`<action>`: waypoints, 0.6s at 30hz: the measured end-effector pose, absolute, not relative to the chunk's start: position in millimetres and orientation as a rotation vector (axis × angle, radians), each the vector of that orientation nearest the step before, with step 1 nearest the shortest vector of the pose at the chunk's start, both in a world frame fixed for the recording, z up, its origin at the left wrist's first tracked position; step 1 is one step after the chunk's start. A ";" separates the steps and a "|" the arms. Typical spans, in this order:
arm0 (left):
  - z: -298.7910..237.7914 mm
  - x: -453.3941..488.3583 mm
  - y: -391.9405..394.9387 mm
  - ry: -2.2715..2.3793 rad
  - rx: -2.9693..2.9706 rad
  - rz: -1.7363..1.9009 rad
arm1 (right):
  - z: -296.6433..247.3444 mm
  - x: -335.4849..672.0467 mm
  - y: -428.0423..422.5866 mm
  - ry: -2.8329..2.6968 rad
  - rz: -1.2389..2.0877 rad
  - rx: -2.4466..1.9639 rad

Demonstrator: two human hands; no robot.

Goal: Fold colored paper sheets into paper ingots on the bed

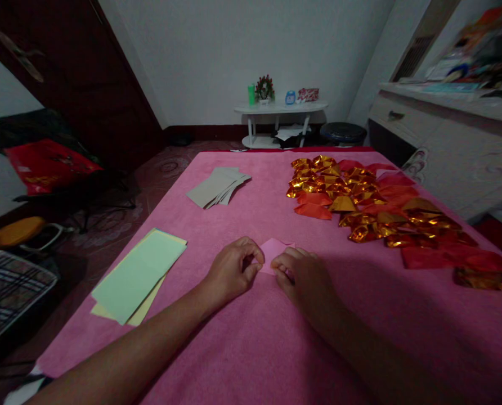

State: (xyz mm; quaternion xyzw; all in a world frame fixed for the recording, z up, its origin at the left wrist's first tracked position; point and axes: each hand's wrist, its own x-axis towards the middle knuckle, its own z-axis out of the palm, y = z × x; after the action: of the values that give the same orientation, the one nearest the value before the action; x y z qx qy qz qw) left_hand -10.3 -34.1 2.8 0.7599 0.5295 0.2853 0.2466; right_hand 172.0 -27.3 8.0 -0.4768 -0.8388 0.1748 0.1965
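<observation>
A small piece of pink paper (272, 248) with folded, angled edges lies between my hands on the pink cloth. My left hand (237, 263) pinches its left side between thumb and fingers. On the opposite side my right hand (300, 275) pinches the near right part, partly covering it. To the left lies a stack of light green and yellow paper sheets (139, 274). Farther back is a fanned pile of greyish paper pieces (217, 187). Many folded gold foil and red paper shapes (339, 185) spread over the right side.
The pink cloth (217, 354) covers the table. A white side table (281, 107) with small items stands by the far wall, beside a dark round stool (343, 133). A pale cabinet (440, 135) borders the right; a chair with a red bag (50, 166) stands left.
</observation>
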 end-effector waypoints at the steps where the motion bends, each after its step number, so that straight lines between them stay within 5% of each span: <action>1: 2.4 -11.7 -33.7 1.430 2.064 0.777 | 7.6 171.8 -29.2 -2.377 0.449 -1.344; 14: 1.0 -26.5 -31.3 1.223 1.887 1.043 | 23.1 145.9 -42.9 -2.692 -0.302 -1.247; 18: 4.3 -27.4 -33.5 1.272 1.846 1.193 | 19.2 158.7 -25.5 -2.774 -0.307 -0.989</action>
State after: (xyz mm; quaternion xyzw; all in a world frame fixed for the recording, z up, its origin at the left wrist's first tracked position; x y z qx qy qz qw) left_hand -27.4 -33.5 4.3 0.6942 0.4782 0.4486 0.2967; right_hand 158.7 -25.5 19.2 -0.3327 -0.9330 -0.1031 0.0902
